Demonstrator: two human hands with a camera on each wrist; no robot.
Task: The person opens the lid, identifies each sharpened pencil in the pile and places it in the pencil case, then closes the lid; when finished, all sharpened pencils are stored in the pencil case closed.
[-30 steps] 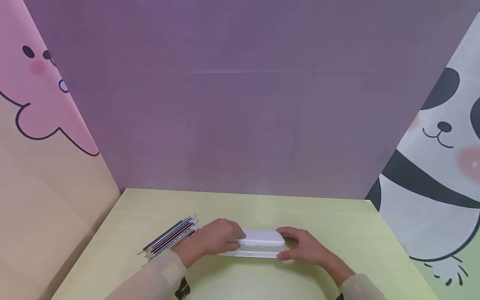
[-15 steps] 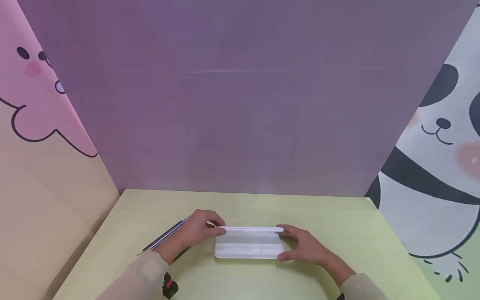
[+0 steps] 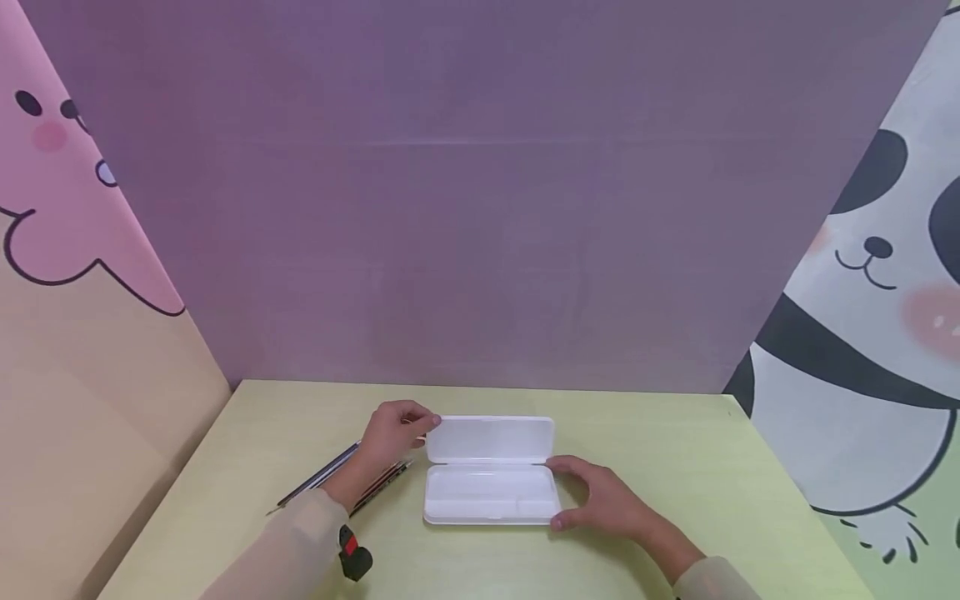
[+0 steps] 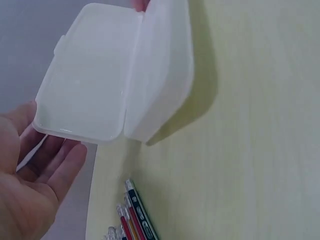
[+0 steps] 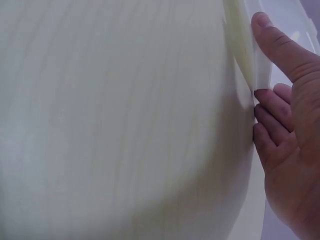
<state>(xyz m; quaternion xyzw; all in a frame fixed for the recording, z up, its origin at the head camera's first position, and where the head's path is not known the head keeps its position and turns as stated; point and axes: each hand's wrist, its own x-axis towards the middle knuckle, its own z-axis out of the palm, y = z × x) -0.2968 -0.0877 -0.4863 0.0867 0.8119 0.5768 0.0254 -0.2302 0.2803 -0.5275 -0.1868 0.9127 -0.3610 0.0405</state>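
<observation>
A white plastic pencil case (image 3: pixel 491 493) lies on the table with its lid (image 3: pixel 491 439) raised and tipped back. Its compartments show nothing inside. At the lid's left corner my left hand (image 3: pixel 392 437) pinches the edge, thumb in front and fingers behind, as the left wrist view also shows. My right hand (image 3: pixel 600 500) holds the right end of the base, thumb at the front corner and fingers at the back. Beneath and beside my left forearm lie several pencils (image 3: pixel 386 483), partly hidden by it; their ends (image 4: pixel 134 215) show in the left wrist view.
A pale yellow wooden table (image 3: pixel 645 433) carries everything. Behind it rises a purple panel (image 3: pixel 480 250). Walls with a pink cartoon figure (image 3: pixel 75 183) and a panda (image 3: pixel 862 333) flank the table left and right.
The lid has swung up and back from nearly closed to wide open. My left hand has moved back and left with the lid. My right hand has stayed at the right end.
</observation>
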